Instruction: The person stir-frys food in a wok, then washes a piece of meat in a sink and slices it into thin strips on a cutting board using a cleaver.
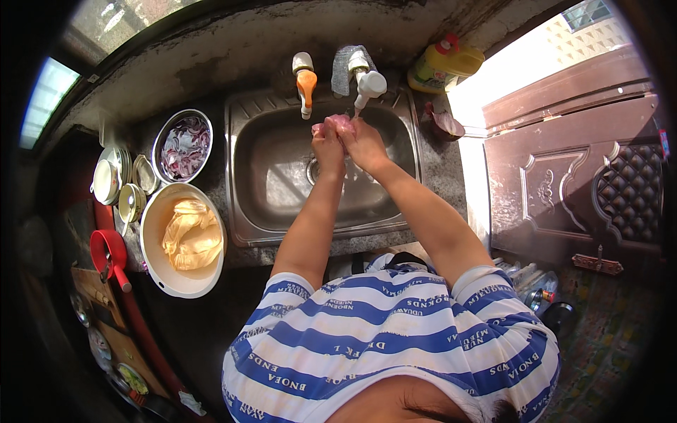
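Observation:
Both my hands meet above the far part of a stainless-steel sink (264,198), near the taps. My left hand (329,145) and my right hand (365,145) are closed around a soft pink item (341,124); cloth or meat, I cannot tell. Just above my right hand is the spout of a white tap (367,87), with a thin stream of water running from it. An orange-handled tap (305,84) stands to its left, with no water seen coming from it. Under my hands, the sink drain (313,170) is partly covered by my left wrist.
Left of the sink are a metal bowl of sliced red onion (185,148), a white basin (153,275) holding a yellowish bag, and stacked dishes (108,174). Farther left lies a red-handled pan (124,277). On the right are a cut red onion (446,126) and a yellow jug (441,66).

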`<state>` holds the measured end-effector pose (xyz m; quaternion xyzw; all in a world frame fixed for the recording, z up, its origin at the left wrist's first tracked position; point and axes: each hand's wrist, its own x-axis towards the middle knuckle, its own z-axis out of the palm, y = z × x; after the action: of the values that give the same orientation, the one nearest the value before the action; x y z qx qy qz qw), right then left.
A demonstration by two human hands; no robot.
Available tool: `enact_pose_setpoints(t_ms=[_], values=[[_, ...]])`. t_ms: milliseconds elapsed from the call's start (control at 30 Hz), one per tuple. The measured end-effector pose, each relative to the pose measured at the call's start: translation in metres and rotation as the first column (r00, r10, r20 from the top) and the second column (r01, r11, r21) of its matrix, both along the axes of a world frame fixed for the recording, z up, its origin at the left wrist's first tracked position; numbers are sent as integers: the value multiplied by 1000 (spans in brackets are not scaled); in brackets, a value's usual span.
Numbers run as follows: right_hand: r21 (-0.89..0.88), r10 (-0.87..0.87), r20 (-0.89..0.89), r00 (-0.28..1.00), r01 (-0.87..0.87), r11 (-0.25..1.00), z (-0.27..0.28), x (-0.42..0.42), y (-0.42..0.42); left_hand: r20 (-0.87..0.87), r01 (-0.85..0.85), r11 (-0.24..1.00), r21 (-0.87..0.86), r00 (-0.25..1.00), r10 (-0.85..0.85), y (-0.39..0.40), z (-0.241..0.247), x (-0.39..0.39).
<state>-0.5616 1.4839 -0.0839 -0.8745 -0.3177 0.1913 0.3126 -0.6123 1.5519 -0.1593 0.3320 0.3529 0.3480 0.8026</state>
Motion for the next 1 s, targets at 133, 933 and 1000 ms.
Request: enact_pose_setpoints(t_ms=[133,933,1000], values=[[109,34,-56,998,-28,994,-1,-1,-5,136,175,917,-358,982,-134,6,-5,-4],[158,10,-2,1000,-9,987,-7,11,15,616,449,798,-402,777,-127,16,-21,4],[220,63,-191,980,-20,975,-16,18,14,528,387,812,-438,841,-116,12,-15,4]])
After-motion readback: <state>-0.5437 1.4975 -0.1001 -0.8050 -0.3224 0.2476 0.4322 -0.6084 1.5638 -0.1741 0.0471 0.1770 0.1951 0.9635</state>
